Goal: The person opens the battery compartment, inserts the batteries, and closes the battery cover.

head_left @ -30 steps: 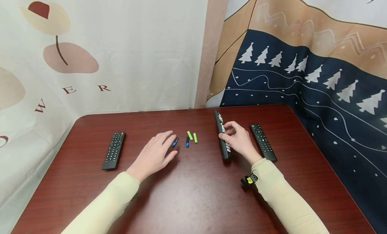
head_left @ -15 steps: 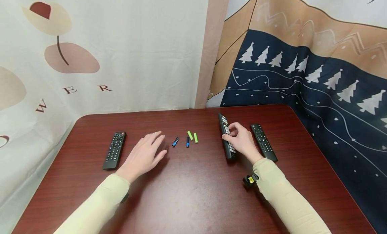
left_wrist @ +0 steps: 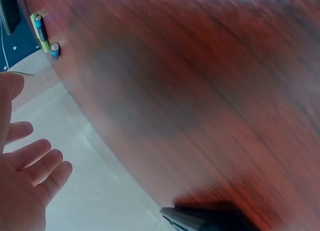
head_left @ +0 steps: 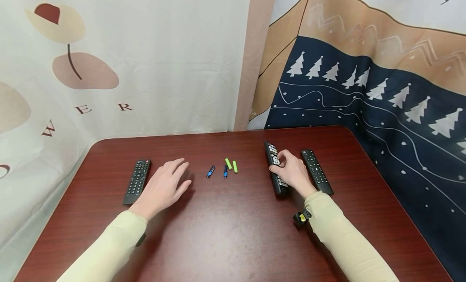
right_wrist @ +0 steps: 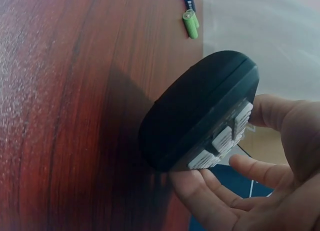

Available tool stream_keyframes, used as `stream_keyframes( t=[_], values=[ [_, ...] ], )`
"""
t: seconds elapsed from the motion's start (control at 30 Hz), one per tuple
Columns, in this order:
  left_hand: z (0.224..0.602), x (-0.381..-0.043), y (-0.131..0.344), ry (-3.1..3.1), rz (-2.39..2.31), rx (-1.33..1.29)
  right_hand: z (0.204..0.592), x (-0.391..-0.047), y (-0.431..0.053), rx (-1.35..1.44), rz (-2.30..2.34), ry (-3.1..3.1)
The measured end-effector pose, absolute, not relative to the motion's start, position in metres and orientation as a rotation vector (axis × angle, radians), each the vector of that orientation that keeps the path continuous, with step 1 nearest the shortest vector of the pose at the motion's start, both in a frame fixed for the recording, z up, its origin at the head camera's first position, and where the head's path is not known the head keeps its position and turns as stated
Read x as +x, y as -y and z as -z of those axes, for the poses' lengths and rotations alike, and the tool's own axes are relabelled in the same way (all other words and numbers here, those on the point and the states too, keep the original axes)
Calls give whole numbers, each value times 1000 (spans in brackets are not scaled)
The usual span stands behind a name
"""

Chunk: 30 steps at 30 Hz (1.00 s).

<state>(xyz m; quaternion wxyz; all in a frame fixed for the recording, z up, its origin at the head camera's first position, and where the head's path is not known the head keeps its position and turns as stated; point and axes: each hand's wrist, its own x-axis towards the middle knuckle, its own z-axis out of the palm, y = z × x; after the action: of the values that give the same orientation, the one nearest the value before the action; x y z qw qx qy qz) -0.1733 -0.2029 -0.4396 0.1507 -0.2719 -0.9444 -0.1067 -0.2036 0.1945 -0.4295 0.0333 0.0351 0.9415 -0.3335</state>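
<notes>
My right hand grips a black remote control with white buttons, thumb on its left side and fingers on the other. In the right wrist view this remote control leans on its side, button face toward the palm. Whether it touches the table is unclear. My left hand is held over the table with fingers loosely extended, holding nothing. It overlaps the edge of another black remote control. To its right lie two blue batteries, one slanted and one upright in view, beside two green batteries.
A third black remote control lies just right of my right hand. Everything stands on a dark red wooden table with rounded far corners. Patterned curtains hang behind the far edge and along the right side.
My left hand has drawn back leftward from the slanted blue battery. My right hand has shifted slightly right with the remote control, whose buttons have turned more upward.
</notes>
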Motion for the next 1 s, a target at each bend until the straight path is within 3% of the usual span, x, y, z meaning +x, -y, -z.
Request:
stream_keyframes(
  t=[1.0],
  values=[
    [431,-166,253,2859,211,-505,427,-197,-198,116,618,-2920]
  ],
)
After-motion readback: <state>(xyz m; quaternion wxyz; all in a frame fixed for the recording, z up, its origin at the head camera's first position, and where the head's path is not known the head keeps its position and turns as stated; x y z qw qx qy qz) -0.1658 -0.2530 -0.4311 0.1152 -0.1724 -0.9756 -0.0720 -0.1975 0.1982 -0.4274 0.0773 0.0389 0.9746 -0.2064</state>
